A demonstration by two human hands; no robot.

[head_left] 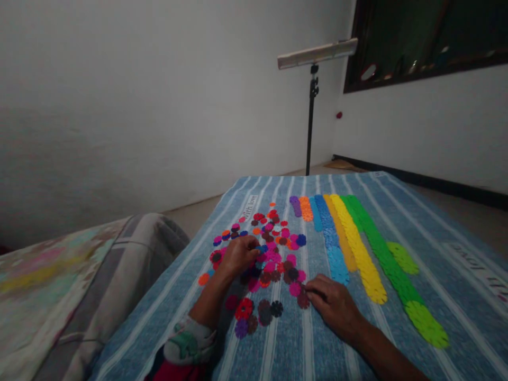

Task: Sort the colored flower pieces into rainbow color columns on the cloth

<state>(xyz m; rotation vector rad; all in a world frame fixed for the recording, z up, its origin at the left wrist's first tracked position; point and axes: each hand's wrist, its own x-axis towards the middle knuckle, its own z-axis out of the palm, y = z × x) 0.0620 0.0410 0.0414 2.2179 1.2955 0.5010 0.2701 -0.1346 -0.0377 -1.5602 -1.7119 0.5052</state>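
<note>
My left hand [240, 255] is over a loose pile of notched plastic discs [272, 255] in pink, red, brown, black and blue. Its fingers pinch together at a blue disc [261, 248]. Lower right of the pile, my right hand [332, 302] has its fingers curled and pressed together. Those fingertips are beside a dark reddish-brown disc [304, 300]; whether anything is between them is hidden. To the right lie overlapping rows of discs sorted by colour, among them a yellow row [355, 241], a blue row [327, 227] and a dark green row [391, 264].
Light green discs [426, 323] lie at the near end of the green row. A blue striped cloth [448, 275] covers the table. On the left stands a surface draped in fabric [130, 259]. Beyond the table's far edge rises a black stand [310, 121].
</note>
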